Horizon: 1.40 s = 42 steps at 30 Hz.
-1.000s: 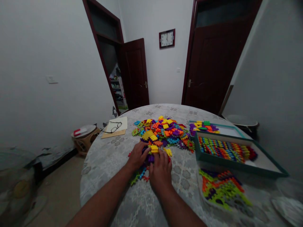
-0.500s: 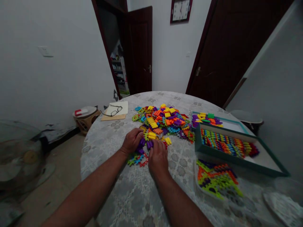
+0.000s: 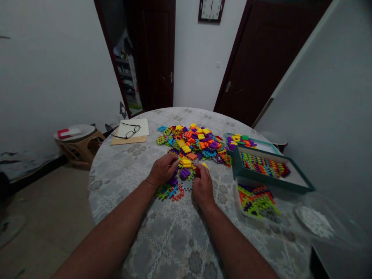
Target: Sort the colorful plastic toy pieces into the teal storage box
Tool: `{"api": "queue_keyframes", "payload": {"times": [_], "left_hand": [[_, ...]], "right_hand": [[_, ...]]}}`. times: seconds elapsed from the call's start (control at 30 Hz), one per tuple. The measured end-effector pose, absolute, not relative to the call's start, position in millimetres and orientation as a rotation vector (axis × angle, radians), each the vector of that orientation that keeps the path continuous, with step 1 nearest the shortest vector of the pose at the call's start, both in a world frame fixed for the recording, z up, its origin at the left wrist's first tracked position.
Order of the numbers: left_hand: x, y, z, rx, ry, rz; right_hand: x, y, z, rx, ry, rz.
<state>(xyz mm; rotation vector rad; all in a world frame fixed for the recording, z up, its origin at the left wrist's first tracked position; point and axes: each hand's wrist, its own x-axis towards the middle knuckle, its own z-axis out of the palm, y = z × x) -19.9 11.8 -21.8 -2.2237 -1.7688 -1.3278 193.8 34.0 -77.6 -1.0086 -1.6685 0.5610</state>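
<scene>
My left hand point(image 3: 163, 169) is at the near left edge of a pile of plastic gear pieces point(image 3: 209, 154), fingers curled and pinched together; whatever is between them is hidden. Under its fingertips lie purple pieces point(image 3: 173, 180). My right hand point(image 3: 203, 188) is closed at the pile's near right side, thumb and fingers at a dark red piece point(image 3: 198, 171). Between the hands sit a purple ridged block point(image 3: 185, 173) and a yellow ridged block point(image 3: 186, 162), with a grey gear point(image 3: 187, 184) below. Green, blue and red linked gears point(image 3: 178, 193) lie flat nearer me.
On the right are a teal box point(image 3: 273, 182) with rows of colourful pieces, its lid point(image 3: 267, 146) holding loose blocks, and a clear tub point(image 3: 255, 203) of gears. A clear bag with white pieces point(image 3: 315, 221) lies beyond. Glasses point(image 3: 130, 133) rest on papers at left.
My right hand has moved off the purple block to the right, onto the dark red piece. The purple block lies uncovered between the hands. The whole view has shifted right.
</scene>
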Motion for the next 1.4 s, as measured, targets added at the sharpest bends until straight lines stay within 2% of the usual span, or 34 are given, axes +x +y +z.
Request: {"api": "queue_keyframes", "payload": {"times": [0.13,0.3,0.43,0.67,0.9,1.0,1.2,1.4], "left_hand": [[-16.6,13.8,-22.1,-2.253,-1.682,-1.321],[-9.6,12.2,-18.7,-2.326,-1.608,-1.288],[-5.3,8.5,-14.3,-2.399,-1.586,-1.275],[-0.4,5.1,-10.3,-2.559,-1.665,-1.254],[8.0,4.9,-10.4,-2.752,-1.732,-1.463],[5.9,4.6,-5.9,-2.717,-1.794,-1.529],[-3.8,7.1,0.0,-2.355,-1.973,-1.824],[-3.6,10.2,-6.6,-2.213,-2.003,-1.830]], "right_hand": [[200.7,38.7,-79.5,-1.034,-1.511,0.711],[201.5,42.3,-76.9,-1.019,-1.087,1.076],[205.9,43.4,-69.3,-0.994,-0.911,1.183],[211.3,32.1,-50.2,-0.899,-1.003,1.315],[206.9,15.3,-37.4,-0.723,-1.172,1.470],[214.4,20.5,-35.0,-0.805,-1.273,1.334],[235.5,36.4,-35.6,-0.925,-1.834,0.533],[224.1,28.6,-49.7,-0.950,-2.184,0.339]]}}
